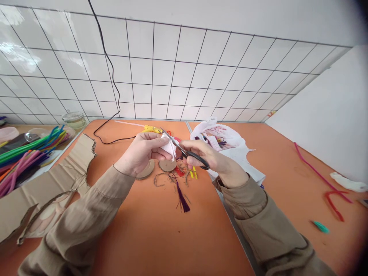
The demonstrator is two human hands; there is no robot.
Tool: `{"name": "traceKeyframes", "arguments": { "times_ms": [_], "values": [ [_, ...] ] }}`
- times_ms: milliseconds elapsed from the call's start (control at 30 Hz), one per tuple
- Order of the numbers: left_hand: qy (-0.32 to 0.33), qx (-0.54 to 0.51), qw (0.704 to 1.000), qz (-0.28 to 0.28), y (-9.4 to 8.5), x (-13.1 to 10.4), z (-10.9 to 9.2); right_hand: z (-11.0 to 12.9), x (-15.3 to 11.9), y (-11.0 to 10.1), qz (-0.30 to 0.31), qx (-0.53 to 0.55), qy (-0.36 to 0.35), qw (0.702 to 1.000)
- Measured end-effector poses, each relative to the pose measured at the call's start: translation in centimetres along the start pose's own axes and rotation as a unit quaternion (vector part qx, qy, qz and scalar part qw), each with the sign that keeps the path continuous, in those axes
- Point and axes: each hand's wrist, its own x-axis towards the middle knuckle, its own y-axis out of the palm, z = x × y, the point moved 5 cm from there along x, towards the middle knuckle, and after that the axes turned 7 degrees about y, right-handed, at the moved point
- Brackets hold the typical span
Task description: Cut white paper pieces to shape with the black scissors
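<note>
A white wall (178, 73) with dark grid lines backs an orange table (161, 237). Far left of the scissors (187, 153) lie bundled coloured pipe cleaners (31, 153), torn cardboard (60, 176) and a lidded glass jar (74, 122) (its contents yellowish). Just left of the scissors, the left hand (146, 146) pinches a small, folded white piece (170, 145), which the blades cross. Below the scissors lie wooden discs (167, 165) and a purple tassel (181, 197). The right hand (212, 156) grips their black handles. Right of the scissors, a white plastic bag (240, 156) holds coloured threads (221, 143).
</note>
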Motion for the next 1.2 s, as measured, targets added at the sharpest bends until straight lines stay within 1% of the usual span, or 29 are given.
{"name": "traceKeyframes", "arguments": {
  "times_ms": [333,567,767,867,1067,1200],
  "values": [
    [0.003,0.008,1.0,-0.006,-0.06,-0.06,-0.18,-0.15,-0.09,-0.17,-0.007,0.004,-0.014,1.0],
    [0.011,0.024,1.0,-0.005,0.13,-0.12,-0.25,0.33,-0.06,0.18,0.021,0.001,-0.02,1.0],
    [0.001,0.046,0.999,-0.014,0.37,-0.23,-0.51,0.31,0.05,0.26,0.013,-0.016,-0.012,1.0],
    [-0.004,0.055,0.998,-0.016,0.31,-0.26,-0.54,0.2,0.01,0.33,0.02,-0.012,-0.007,1.0],
    [-0.003,0.045,0.999,-0.016,0.1,-0.27,-0.42,-0.29,-0.02,0.21,0.019,0.002,-0.006,1.0],
    [-0.003,0.044,0.999,-0.013,-0.05,-0.24,-0.33,-0.19,0.01,0.16,0.018,-0.004,-0.009,1.0]
  ]
}}
